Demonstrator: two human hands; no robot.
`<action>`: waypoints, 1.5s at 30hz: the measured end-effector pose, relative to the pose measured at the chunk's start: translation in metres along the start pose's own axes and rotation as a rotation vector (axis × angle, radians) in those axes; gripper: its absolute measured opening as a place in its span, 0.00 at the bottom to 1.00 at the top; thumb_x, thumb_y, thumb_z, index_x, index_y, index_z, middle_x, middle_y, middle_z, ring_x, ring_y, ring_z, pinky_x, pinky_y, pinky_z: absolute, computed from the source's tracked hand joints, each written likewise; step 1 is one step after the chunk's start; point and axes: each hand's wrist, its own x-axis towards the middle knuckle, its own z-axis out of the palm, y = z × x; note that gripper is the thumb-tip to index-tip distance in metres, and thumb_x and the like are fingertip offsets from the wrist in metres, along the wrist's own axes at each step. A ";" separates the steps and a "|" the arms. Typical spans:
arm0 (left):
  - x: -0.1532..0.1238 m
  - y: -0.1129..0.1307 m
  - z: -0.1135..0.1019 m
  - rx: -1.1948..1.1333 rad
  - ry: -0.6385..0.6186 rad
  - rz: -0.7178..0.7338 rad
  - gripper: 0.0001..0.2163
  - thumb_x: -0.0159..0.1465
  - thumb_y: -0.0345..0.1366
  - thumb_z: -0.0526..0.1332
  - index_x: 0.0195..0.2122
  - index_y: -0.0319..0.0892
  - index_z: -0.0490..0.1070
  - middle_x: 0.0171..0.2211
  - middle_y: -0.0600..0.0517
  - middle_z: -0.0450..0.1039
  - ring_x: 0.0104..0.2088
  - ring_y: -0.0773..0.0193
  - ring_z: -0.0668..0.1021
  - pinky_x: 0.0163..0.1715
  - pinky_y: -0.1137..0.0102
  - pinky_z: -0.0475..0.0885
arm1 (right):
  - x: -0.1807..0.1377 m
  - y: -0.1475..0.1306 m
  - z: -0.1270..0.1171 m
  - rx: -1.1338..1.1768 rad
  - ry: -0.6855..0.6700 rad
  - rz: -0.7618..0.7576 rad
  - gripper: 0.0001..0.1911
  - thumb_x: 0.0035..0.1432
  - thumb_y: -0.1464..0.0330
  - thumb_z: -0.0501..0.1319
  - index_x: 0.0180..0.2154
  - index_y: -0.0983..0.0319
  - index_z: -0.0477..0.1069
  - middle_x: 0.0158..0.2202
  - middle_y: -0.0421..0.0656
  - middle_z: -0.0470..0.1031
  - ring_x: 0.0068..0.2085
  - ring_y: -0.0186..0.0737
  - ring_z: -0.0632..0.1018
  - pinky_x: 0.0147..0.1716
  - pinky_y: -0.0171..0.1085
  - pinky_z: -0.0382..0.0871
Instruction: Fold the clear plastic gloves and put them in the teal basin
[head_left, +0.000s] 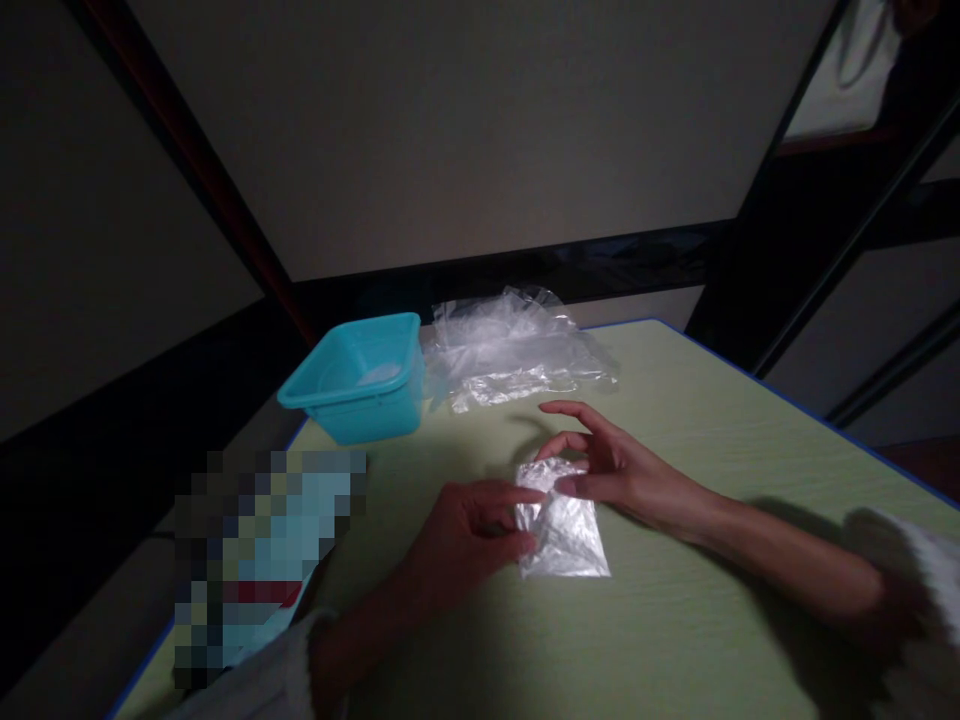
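A small clear plastic bag (566, 535) lies flat on the pale green table (675, 620). My left hand (469, 535) pinches the bag's left upper edge between thumb and fingers. At the top right corner of the bag is my right hand (607, 465); thumb and a bent finger hold that corner while the other fingers stretch out above it.
A turquoise plastic tub (360, 375) stands at the table's far left corner. Beside it, to the right, lies a loose heap of clear plastic bags (510, 350). A pixelated patch (262, 560) covers the near left edge. Dark frames and a wall rise behind the table.
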 end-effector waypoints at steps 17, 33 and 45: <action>0.004 0.001 -0.007 -0.034 0.203 0.038 0.27 0.43 0.31 0.66 0.48 0.37 0.72 0.17 0.57 0.70 0.18 0.73 0.67 0.19 0.78 0.61 | 0.001 0.007 0.000 0.069 -0.033 -0.024 0.31 0.47 0.76 0.66 0.53 0.56 0.62 0.35 0.37 0.74 0.32 0.26 0.74 0.31 0.28 0.67; -0.001 0.002 -0.004 -0.073 0.120 0.053 0.33 0.43 0.31 0.67 0.54 0.34 0.65 0.18 0.56 0.71 0.18 0.71 0.69 0.20 0.77 0.62 | -0.003 0.009 0.004 -0.173 -0.035 0.000 0.13 0.48 0.71 0.65 0.39 0.63 0.73 0.32 0.41 0.77 0.32 0.30 0.76 0.31 0.30 0.70; -0.002 0.005 -0.005 -0.070 0.086 0.044 0.33 0.43 0.31 0.67 0.54 0.38 0.66 0.17 0.57 0.70 0.17 0.71 0.68 0.18 0.77 0.61 | -0.004 0.007 0.007 -0.089 -0.055 -0.007 0.17 0.49 0.74 0.64 0.44 0.62 0.70 0.32 0.39 0.77 0.31 0.28 0.76 0.32 0.29 0.70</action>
